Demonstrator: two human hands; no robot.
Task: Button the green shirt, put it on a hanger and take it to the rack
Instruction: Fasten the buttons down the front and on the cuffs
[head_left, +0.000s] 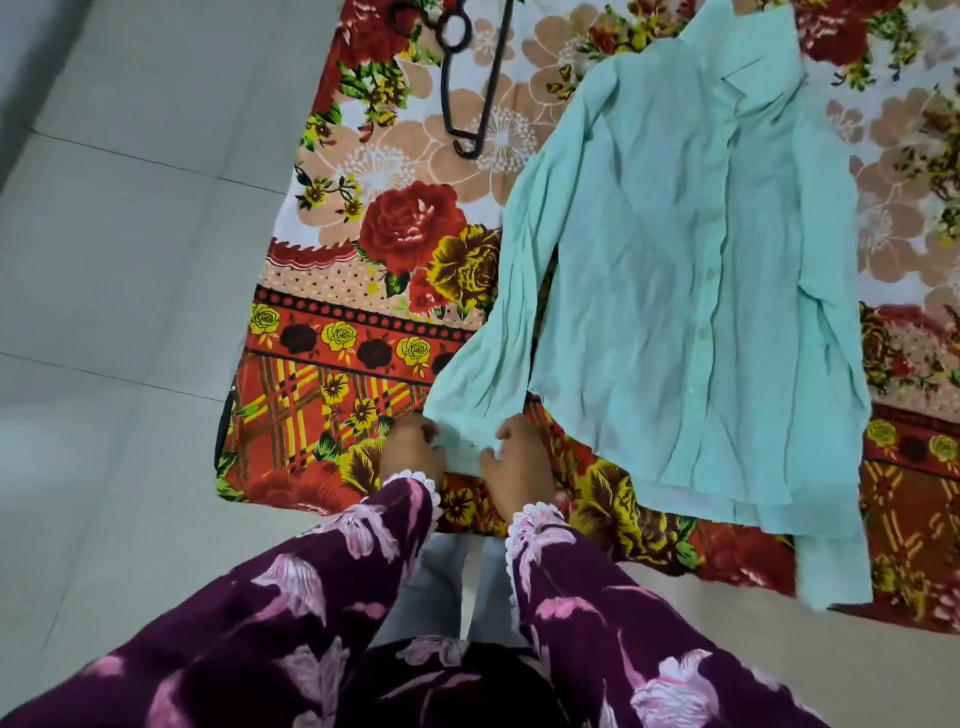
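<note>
One floral bedsheet (395, 249) | pale tiled floor (130, 234) | green shirt (675, 260) atop

Floral bedsheet (395, 249) spread over pale tiled floor (119, 270).

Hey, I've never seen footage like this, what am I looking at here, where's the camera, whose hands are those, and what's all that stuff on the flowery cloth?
There is no machine here. The one picture comes from a camera worn on a person's head, looking forward and down, so the arms in purple flowered sleeves are the wearer's own. A floral bedsheet covers the surface, with pale floor tiles beside it. On the sheet lies a green shirt, spread out front side up, with its row of buttons showing. Beyond it, near the top edge, lies a dark hanger, untouched. The left hand and the right hand both pinch the cuff end of one shirt sleeve. No rack shows in this view.
</note>
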